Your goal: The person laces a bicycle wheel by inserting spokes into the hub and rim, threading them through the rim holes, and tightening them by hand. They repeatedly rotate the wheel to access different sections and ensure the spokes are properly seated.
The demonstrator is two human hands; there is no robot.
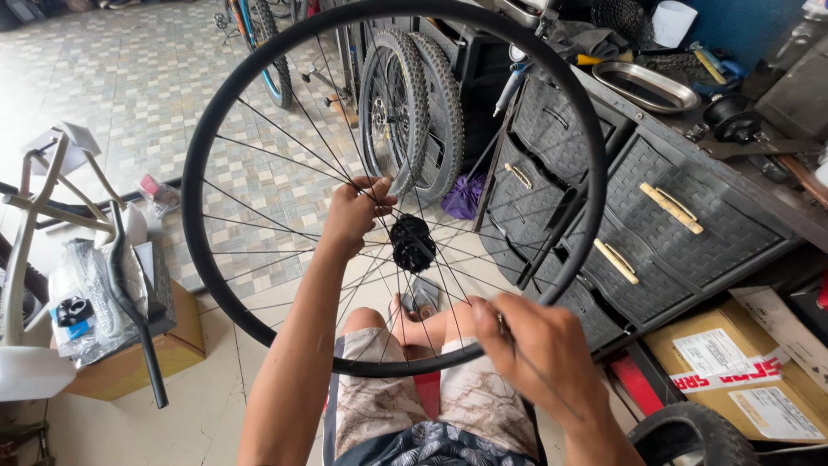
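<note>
Wheel (226,112), bare black rim with thin spokes laced to a black hub (412,242), is standing upright in front of me, its lower arc resting against my lap just above my knees. I am reaching my left hand (354,214) in among the spokes beside the hub, fingers curled closed around one or two of them near their crossing. My right hand (539,349) is pinching a spoke (448,278) near the lower rim, thumb and fingers closed on it; whether a small tool sits in that pinch, I cannot tell. Risk noted: nothing but my two hands and my legs is steadying the rim, so if either grip is slipping, the wheel is likely to roll or tip toward the woven drawer unit (664,216) at my right, which it is nearly touching. Second risk: my left fingers are sitting between crossing spokes, so any sudden turn of the rim could be trapping them. Third: pulling hard on a single spoke while the rim is unsupported could be bending it or drawing the rim out of true. Two tyred wheels (414,108) are leaning behind, and a cardboard box (138,358) with bagged parts is sitting on the tiled floor (129,78) at my left, well apart.
</note>
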